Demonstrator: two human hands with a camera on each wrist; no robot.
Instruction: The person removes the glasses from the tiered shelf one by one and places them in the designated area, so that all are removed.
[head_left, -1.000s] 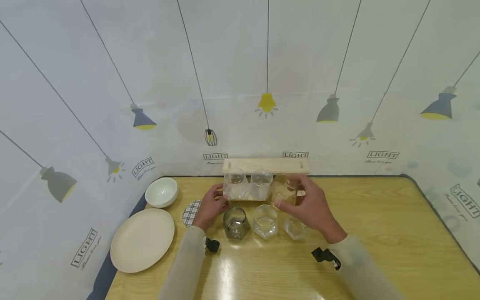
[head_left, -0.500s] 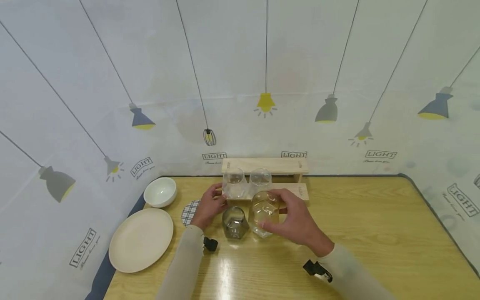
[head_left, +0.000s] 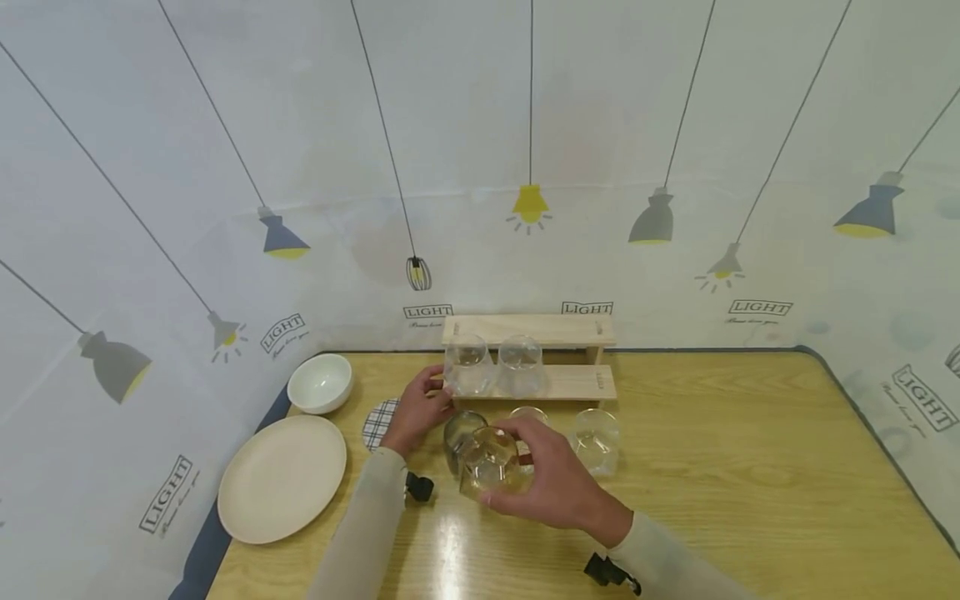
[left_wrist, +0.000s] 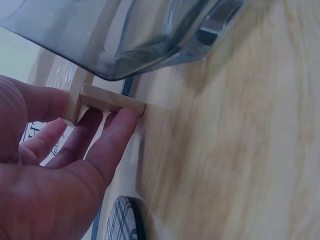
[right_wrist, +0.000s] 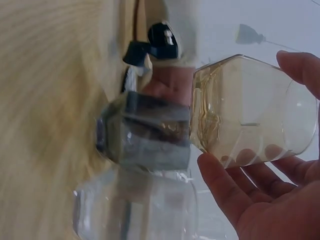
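My right hand holds an amber-tinted glass above the table, thumb on one side and fingers on the other. In the head view the amber glass partly covers a smoky grey glass. My left hand grips the left end of a two-tier wooden rack. The left wrist view shows the thumb on the shelf board and fingers against the rack's leg. On the lower shelf stand two clear glasses, the left one beside my fingers and the other to its right.
Two more clear glasses stand before the rack, one mostly hidden behind my right hand, another to the right. At the left are a white bowl, a cream plate and a plaid coaster. A wall rises behind the rack.
My right hand has lifted the amber glass off the lower shelf's right end and carried it left and toward me, over the front glasses. The left hand stays on the rack.
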